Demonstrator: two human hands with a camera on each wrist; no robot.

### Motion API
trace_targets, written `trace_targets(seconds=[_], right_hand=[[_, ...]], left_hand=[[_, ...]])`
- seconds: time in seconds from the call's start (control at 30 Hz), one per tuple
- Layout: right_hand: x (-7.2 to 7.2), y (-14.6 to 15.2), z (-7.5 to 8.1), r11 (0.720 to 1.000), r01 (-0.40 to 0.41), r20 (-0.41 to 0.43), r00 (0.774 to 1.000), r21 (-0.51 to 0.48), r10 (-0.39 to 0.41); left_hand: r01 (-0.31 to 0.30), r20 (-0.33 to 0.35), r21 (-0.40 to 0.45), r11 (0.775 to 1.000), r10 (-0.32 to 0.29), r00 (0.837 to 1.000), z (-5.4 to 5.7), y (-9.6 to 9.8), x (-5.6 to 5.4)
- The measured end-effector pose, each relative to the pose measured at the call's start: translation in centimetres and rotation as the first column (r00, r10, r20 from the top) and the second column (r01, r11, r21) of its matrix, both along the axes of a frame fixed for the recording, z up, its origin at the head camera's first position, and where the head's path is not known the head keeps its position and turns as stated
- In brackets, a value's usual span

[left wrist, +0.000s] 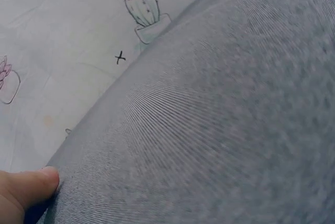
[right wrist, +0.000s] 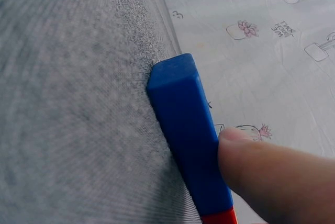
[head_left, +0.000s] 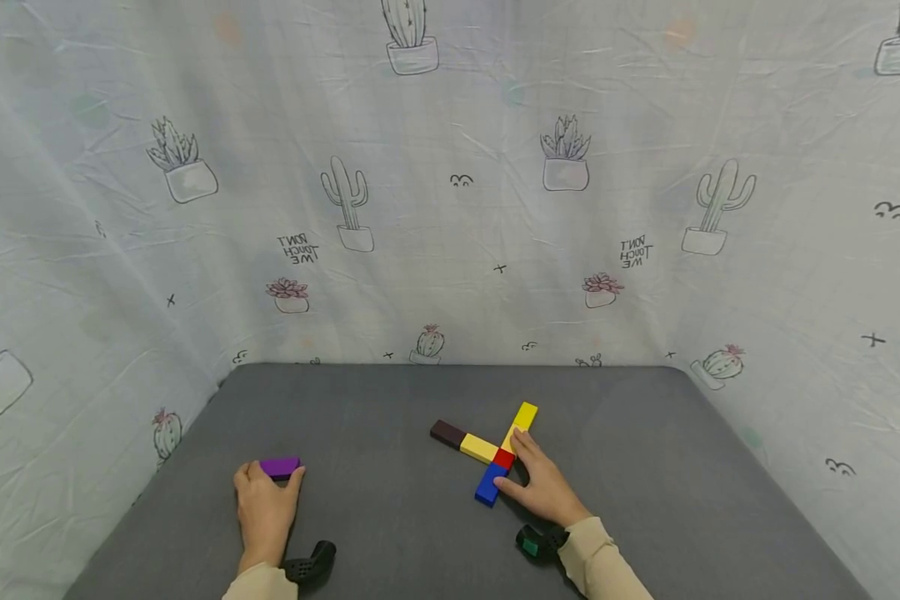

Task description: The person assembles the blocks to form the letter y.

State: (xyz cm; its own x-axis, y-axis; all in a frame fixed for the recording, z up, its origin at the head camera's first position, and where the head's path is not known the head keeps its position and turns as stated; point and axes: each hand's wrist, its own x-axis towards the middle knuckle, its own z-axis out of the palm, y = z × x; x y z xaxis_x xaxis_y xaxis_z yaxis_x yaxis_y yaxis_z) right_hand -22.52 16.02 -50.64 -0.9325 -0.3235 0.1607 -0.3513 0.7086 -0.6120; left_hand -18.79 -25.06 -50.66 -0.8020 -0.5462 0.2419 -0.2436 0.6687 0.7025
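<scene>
My left hand [head_left: 265,506] grips a purple block [head_left: 280,468] on the left of the table, thumb at its right end and fingers at its left. In the left wrist view the thumb [left wrist: 34,187] covers most of that block. On the right, my right hand [head_left: 546,487] touches a row of joined-up blocks. Its thumb rests against the side of a blue block [head_left: 489,485], seen closely in the right wrist view [right wrist: 186,130]. The fingers reach a light yellow block [head_left: 508,440]. Between these two sits a red block [head_left: 503,458].
A brighter yellow block [head_left: 526,412] ends the row at the far side. From the red block, another light yellow block [head_left: 479,448] and a dark brown block [head_left: 447,433] branch left. The grey table [head_left: 375,517] meets a cactus-print curtain [head_left: 450,217] behind and at both sides.
</scene>
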Motion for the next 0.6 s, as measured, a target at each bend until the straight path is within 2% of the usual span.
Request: trace_targets(seconds=[0.2,0.33,0.43,0.6], right_hand=[[-0.06,0.03,-0.09,1.0,0.005,-0.008,1.0,0.012,-0.005],[-0.01,0.01,-0.09,1.0,0.005,-0.007,1.0,0.005,-0.005],[0.09,-0.02,-0.02,1.0,0.006,0.002,1.0,0.001,-0.006],[0.13,-0.02,0.08,1.0,0.009,0.006,1.0,0.004,-0.009]], left_hand=[[-0.013,-0.087,0.097,0.995,0.021,0.996,0.22,0.02,0.05],[0.004,-0.135,0.137,0.991,0.015,0.991,0.39,0.22,-0.03],[0.051,-0.159,0.142,0.989,-0.028,0.987,0.45,0.47,-0.1],[0.159,-0.162,0.151,0.976,-0.134,0.978,0.76,0.91,-0.09]])
